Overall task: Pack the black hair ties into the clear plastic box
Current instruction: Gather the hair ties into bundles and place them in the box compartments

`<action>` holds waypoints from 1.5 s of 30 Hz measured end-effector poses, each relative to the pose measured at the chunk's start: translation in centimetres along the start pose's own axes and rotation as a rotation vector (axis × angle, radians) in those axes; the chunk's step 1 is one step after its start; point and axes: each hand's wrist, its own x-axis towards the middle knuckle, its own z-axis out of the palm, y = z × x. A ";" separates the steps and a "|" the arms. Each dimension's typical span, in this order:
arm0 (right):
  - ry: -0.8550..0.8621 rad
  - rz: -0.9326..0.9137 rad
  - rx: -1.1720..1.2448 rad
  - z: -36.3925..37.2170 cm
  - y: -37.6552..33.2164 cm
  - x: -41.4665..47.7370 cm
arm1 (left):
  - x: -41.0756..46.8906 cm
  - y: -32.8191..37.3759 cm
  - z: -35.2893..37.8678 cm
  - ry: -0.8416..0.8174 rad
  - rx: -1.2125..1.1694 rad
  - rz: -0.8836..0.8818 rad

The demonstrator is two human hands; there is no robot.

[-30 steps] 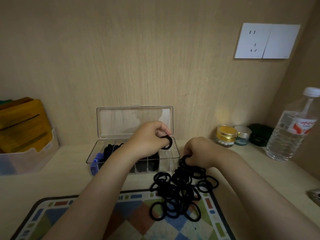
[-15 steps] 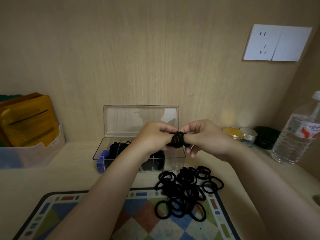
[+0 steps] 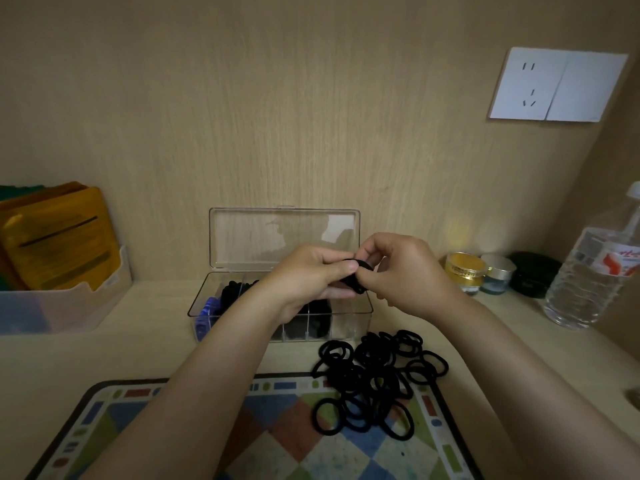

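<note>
The clear plastic box [image 3: 360,311] stands open against the back wall, its lid [image 3: 242,237] upright. Black hair ties and something blue fill its left compartments. Above the box's right half, my left hand [image 3: 311,278] and my right hand [image 3: 405,275] meet and together pinch a small bunch of black hair ties [image 3: 355,277]. A loose pile of black hair ties [image 3: 374,379] lies on the desk in front of the box, partly on a patterned mat [image 3: 294,441].
A bin with yellow packets [image 3: 55,244] stands at the left. A gold-lidded jar [image 3: 465,271], a small silver-lidded jar [image 3: 497,273], a dark round case [image 3: 533,273] and a water bottle [image 3: 588,275] line the right. A wall socket [image 3: 557,84] is above.
My right hand left the pile with ties and rose to my left hand above the box. Both now hold one bunch, a little lower than half a second ago.
</note>
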 end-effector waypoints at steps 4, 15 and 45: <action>-0.141 0.081 0.162 -1.0 -0.1 0.0 | -0.1 -0.2 0.0 0.010 0.063 0.041; -0.535 0.208 -0.270 -4.3 2.1 -0.1 | -0.8 0.2 0.9 0.320 0.550 0.178; -0.111 0.138 0.168 -3.1 -1.0 0.0 | -1.7 0.5 3.2 0.206 -0.023 0.053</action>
